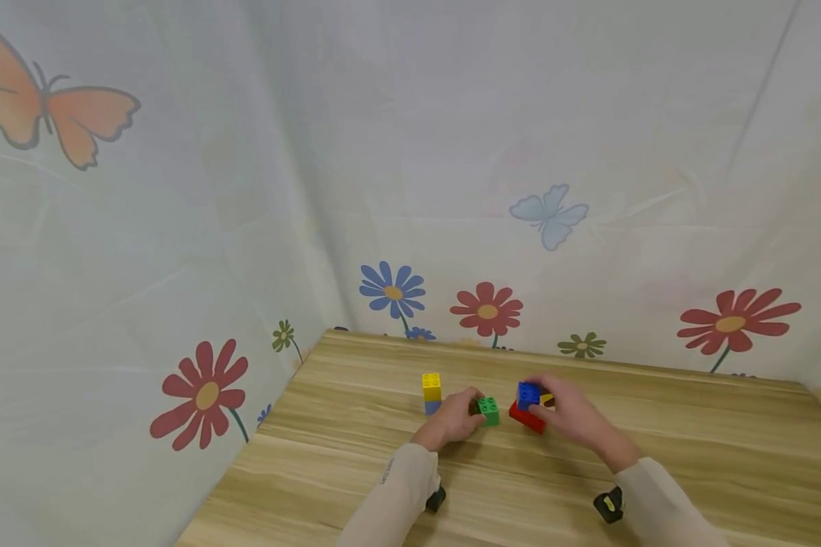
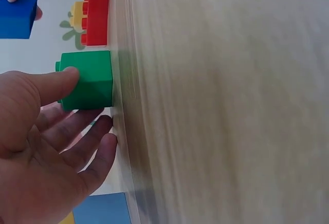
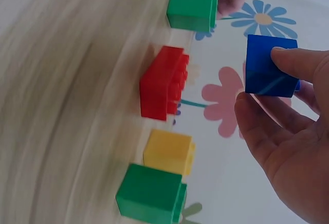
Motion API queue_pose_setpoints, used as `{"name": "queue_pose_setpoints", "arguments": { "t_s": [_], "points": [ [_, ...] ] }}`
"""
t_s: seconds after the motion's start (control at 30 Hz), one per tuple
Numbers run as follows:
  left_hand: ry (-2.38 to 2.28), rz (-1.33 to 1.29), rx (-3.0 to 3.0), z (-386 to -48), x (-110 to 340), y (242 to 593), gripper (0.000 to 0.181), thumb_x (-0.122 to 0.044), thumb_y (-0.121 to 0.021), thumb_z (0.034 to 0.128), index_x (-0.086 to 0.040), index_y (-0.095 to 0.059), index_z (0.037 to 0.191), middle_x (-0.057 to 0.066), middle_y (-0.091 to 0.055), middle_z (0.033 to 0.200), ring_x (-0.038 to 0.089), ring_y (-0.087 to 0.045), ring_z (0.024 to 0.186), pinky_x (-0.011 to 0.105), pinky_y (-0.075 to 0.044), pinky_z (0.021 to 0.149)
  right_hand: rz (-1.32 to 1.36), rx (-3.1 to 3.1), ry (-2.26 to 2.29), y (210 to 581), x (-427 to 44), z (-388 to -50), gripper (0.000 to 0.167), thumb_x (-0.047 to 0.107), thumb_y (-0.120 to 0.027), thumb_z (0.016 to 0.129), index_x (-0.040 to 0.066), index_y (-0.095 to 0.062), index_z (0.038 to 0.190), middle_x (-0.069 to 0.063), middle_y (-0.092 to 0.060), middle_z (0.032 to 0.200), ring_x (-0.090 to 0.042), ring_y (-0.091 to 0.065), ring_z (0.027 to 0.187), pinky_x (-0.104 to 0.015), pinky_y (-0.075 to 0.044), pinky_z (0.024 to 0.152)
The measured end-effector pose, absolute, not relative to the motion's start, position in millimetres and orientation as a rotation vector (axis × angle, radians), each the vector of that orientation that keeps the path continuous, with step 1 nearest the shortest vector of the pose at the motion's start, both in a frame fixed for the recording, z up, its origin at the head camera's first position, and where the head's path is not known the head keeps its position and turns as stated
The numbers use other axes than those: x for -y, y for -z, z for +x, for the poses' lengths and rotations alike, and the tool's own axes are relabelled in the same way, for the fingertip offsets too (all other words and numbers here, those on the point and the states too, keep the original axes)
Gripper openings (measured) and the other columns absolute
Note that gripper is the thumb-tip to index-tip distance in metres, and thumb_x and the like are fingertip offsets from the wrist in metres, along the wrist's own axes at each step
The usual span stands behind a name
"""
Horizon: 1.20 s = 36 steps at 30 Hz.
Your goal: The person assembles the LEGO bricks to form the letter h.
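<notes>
"Two hands in use, yes? Grasping what, exactly?"

"With the left hand (image 1: 457,416), grasping the green block (image 1: 488,412), thumb on one side and fingers on the opposite. With the right hand (image 1: 568,406), pinching the blue block (image 1: 528,395) in the same manner."

"And where to find both blocks?"

"Green block: down on the desk (image 1: 342,433), near the red block (image 3: 162,85) but apart from it. Blue block: in the air above the red block, touching neither it nor the desk."

"Heavy to carry, or light?"

"Probably light, judging from the look of moulded plastic. Also stiff, not soft, and hardly fragile under usual finger pressure."

"Slippery, perhaps?"

"Perhaps a little, because of the smooth walls. Better to press evenly with dry fingertips, not too near to a corner."

"Where best to take hold?"

"On two opposite flat walls, around the middle height, leaving top and underside free. For the longer red block, preferably across the narrow width, near the centre, to avoid tilting."

"And for the yellow block (image 3: 169,152)?"

"Careful there: just beside the other green block (image 3: 149,193), touching or not, cannot tell. Little room for fingers on that side."
</notes>
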State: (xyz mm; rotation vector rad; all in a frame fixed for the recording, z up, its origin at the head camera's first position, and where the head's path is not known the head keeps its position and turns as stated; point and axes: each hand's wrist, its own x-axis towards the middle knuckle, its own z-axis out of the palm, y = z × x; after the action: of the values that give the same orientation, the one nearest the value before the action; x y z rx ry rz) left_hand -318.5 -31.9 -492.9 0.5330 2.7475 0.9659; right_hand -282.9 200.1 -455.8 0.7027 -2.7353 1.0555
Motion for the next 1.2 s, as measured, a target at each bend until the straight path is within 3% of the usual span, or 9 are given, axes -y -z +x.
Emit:
{"name": "queue_pose_setpoints", "arguments": {
  "t_s": [0.3,0.7,1.2],
  "points": [
    [-1.037,0.525,-2.714,-317.2,34.6,492.2,0.024,-0.02,-0.062,0.0929,-0.013,-0.055,0.115,0.001,-0.059,0.103,0.013,-0.052,0.087,0.033,-0.046,0.085,0.711,2.735,-1.133,463.8,-183.6,-285.2,0.043,0.008,-0.066,0.089,0.001,-0.05,0.128,-0.014,-0.059,0.113,-0.028,-0.06,0.098,-0.038,-0.053,0.077],
    [-1.042,0.541,-2.726,-318.2,35.0,494.5,0.022,-0.021,-0.063,0.092,-0.014,-0.055,0.112,0.001,-0.06,0.101,0.013,-0.052,0.084,0.033,-0.046,0.083,0.587,2.814,-1.206,471.5,-169.1,-291.8,0.042,0.006,-0.066,0.088,0.004,-0.05,0.127,-0.011,-0.059,0.113,-0.024,-0.059,0.101,-0.043,-0.049,0.086],
    [-1.015,0.579,-2.742,-317.6,35.3,491.4,0.022,-0.017,-0.062,0.0923,-0.01,-0.057,0.113,0.004,-0.062,0.106,0.016,-0.057,0.094,0.036,-0.046,0.09,0.54,2.821,-1.182,480.3,-156.7,-300.5,0.045,0.01,-0.065,0.09,0.005,-0.049,0.132,-0.01,-0.057,0.122,-0.024,-0.058,0.102,-0.042,-0.049,0.088]
  ]
}}
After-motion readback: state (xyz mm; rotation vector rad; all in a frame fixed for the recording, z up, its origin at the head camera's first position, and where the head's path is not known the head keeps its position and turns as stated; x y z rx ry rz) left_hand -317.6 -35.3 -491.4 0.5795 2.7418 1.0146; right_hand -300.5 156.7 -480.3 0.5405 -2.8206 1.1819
